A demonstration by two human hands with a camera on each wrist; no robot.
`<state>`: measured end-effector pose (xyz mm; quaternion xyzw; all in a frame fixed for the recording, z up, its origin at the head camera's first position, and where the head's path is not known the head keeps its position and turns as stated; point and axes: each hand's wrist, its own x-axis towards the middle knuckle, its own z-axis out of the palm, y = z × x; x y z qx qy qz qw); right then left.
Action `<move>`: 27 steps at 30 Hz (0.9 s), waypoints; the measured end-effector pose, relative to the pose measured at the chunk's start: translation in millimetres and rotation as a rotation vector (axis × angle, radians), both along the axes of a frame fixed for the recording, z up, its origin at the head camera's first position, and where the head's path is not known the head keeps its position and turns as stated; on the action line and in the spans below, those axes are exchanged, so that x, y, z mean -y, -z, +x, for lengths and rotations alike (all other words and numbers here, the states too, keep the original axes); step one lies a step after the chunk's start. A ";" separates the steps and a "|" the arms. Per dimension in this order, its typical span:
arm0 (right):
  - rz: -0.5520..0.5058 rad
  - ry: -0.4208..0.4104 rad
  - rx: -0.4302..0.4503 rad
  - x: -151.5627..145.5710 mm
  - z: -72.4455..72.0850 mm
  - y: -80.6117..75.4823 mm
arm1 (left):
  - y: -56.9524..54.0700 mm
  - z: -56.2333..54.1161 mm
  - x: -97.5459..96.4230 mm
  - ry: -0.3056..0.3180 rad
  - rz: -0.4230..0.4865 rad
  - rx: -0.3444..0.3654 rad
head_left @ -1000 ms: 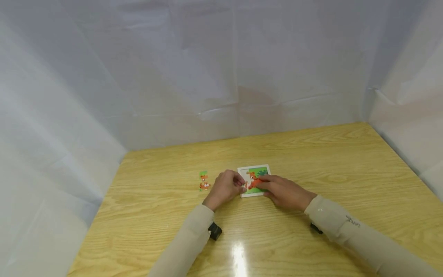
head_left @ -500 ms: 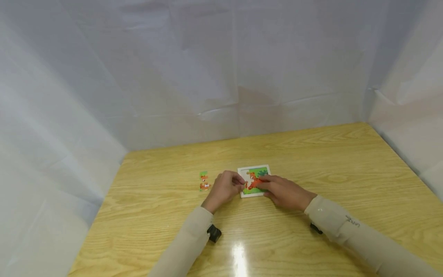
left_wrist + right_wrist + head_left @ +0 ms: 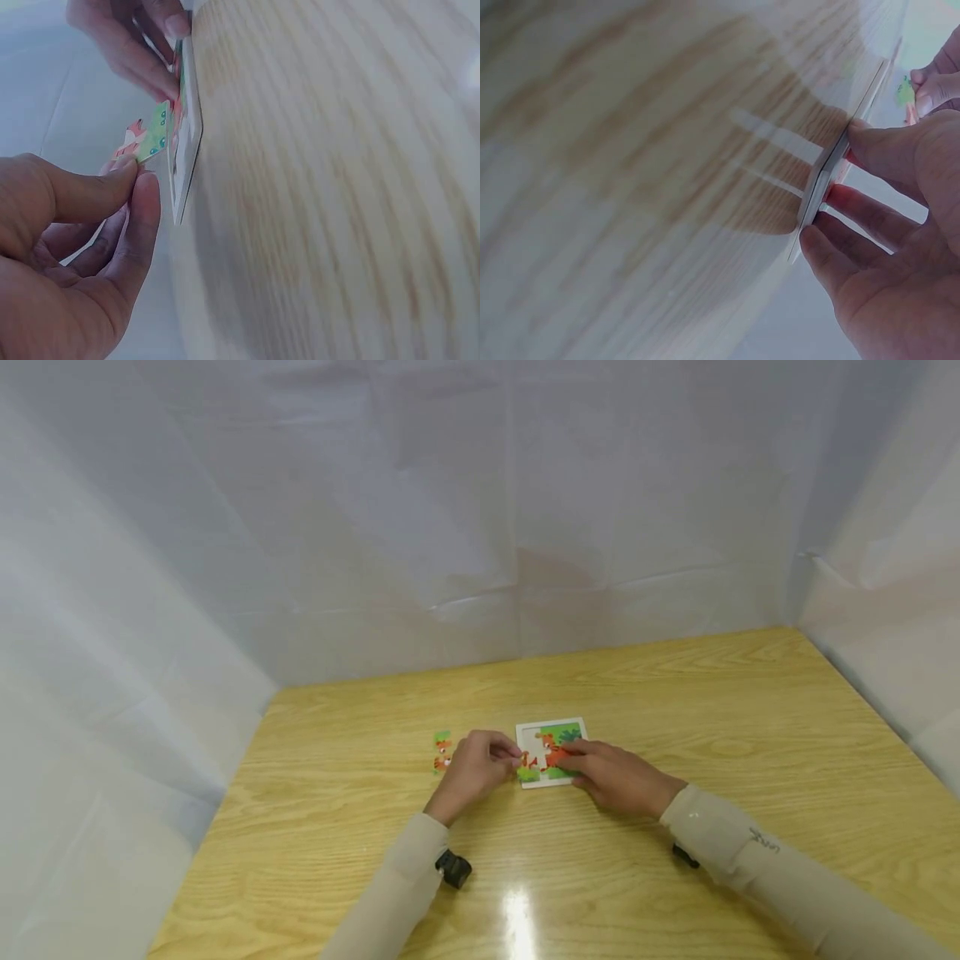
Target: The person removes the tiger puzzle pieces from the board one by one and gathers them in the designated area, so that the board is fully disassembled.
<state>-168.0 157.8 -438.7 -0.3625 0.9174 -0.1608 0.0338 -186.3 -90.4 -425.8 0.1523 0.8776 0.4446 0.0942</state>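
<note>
In the head view my left hand (image 3: 472, 770) is at the left edge of a white-framed jigsaw puzzle (image 3: 550, 722). Its thumb and fingers pinch a green and orange jigsaw piece (image 3: 155, 135), held tilted over the frame's edge in the left wrist view. My right hand (image 3: 618, 775) rests on the puzzle from the right. Its fingers lie straight across the orange animal picture, and its thumb (image 3: 877, 146) touches the frame's edge. The right part of the picture is filled with pieces; the pale backing shows at upper left.
Left of the puzzle lie loose pieces, one green and orange (image 3: 442, 742) and one orange with white (image 3: 441, 763), partly behind my left hand. The wooden table (image 3: 337, 827) is backed by white sheeting (image 3: 390, 527) along its far edge and both sides.
My left hand has drawn back slightly to the left with the piece, uncovering more of the puzzle's lower left and overlapping the loose pieces. My right hand has stayed in place.
</note>
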 end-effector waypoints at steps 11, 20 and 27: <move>0.009 0.007 -0.003 -0.4 1.7 -0.5 | -5.2 2.2 26.5 -0.067 -0.036 0.011; 0.000 -0.005 -0.015 -1.0 1.7 0.2 | -5.2 3.6 51.5 -0.141 -0.071 0.012; -0.001 -0.009 -0.017 -1.9 0.3 2.0 | -7.9 5.6 70.0 -0.191 -0.053 0.050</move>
